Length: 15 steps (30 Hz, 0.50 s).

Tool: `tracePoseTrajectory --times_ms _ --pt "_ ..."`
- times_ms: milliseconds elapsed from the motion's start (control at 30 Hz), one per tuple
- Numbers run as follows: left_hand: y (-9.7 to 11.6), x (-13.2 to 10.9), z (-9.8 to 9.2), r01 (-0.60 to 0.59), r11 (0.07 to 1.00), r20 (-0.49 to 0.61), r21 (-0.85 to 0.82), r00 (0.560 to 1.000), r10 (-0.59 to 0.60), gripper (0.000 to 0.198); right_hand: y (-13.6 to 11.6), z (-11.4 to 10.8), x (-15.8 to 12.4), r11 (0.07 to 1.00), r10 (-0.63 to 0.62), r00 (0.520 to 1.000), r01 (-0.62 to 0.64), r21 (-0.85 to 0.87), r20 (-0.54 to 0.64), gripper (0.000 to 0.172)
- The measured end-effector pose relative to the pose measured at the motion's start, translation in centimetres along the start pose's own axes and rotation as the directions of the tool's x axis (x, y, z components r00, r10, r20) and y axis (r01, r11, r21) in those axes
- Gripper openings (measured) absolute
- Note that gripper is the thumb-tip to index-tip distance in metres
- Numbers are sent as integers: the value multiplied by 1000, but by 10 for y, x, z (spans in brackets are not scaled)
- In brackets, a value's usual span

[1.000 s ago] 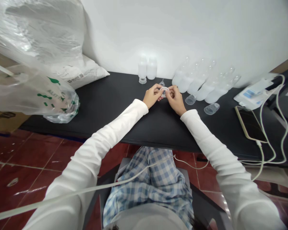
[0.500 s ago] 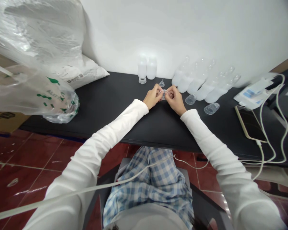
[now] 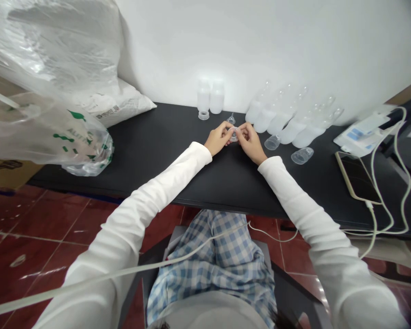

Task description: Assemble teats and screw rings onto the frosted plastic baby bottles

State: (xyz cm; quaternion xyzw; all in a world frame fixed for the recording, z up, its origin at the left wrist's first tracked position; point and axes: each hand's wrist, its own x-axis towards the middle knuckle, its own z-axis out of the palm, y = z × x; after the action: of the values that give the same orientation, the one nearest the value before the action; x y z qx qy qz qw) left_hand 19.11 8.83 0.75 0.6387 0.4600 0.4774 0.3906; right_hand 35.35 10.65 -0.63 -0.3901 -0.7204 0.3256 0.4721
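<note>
Between my two hands is a small clear bottle ring (image 3: 234, 137), gripped at its rim just above the table. My left hand (image 3: 219, 138) pinches its left side with thumb and fingers. On the opposite side, the closed fingers of my right hand (image 3: 250, 140) press at the rim. A clear bottle nipple (image 3: 230, 119) stands on the table just beyond my fingertips. Whether another nipple sits inside the held ring is too small to tell. Another clear ring (image 3: 203, 115) lies in front of two frosted white bottles (image 3: 217, 97) by the wall.
Several baby bottles with nipples (image 3: 281, 119) stand along the wall at right. Two clear caps (image 3: 272, 142) lie before them. Farther right are a phone (image 3: 358, 177), white cables (image 3: 373, 160) and a white packet (image 3: 363, 132). Plastic bags (image 3: 78, 132) crowd the left end.
My fingers have shifted slightly around the clear ring, and its tilt differs a little. Both hands stay in nearly the same place. Other things have not moved.
</note>
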Motion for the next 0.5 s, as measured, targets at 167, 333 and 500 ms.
tracePoseTrajectory --times_ms 167,333,500 --pt "-3 0 -3 -60 995 12 75 998 59 2 -2 -2 -1 999 -39 999 39 -21 32 56" --pt "-3 -3 -6 -156 977 35 148 988 152 8 -7 -3 -3 996 -22 999 25 -82 28 51" --pt "-7 -2 -6 -195 964 48 178 981 190 13 -7 -3 -4 996 -37 999 39 -84 20 48"
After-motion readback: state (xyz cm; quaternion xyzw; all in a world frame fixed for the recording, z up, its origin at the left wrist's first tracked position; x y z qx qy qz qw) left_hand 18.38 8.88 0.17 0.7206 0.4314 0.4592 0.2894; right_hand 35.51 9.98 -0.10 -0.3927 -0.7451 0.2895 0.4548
